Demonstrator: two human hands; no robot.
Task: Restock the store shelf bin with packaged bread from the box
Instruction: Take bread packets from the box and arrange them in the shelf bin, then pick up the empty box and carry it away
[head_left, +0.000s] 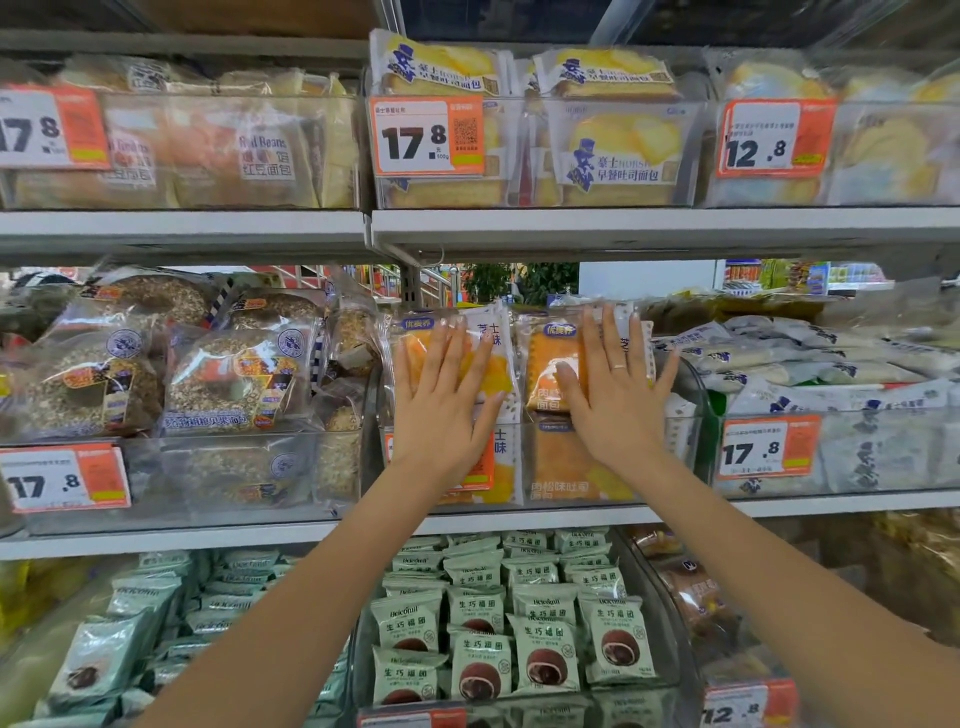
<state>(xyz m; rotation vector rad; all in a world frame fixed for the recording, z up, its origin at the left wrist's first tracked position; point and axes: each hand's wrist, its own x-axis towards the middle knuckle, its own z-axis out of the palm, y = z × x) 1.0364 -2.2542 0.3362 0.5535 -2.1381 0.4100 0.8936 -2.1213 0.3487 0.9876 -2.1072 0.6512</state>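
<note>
- Bread packs, centre of the frame: two upright packs stand side by side in a clear bin on the middle shelf, their tops rising above its front wall.
- Left hand: flat on the face of the left bread pack, fingers straight and slightly spread, palm pressing the wrapper; nothing gripped.
- Right hand: flat on the face of the right bread pack, fingers straight and fanned apart, a ring on one finger; nothing gripped.
- Price tag: orange and white, on the bin front, mostly hidden behind the left wrist.
- Ring-shaped seeded breads: bagged, in the bin at middle left of the frame.
- White and blue packs: piled in the bin at middle right.
- Toast packs: yellow, in the upper-centre bin behind a tag reading 17.8.
- Green snack packs: rows of small packets with a brown round cake pictured, lower centre of the frame.
- Red-bean bread packs: upper left bin.
</note>
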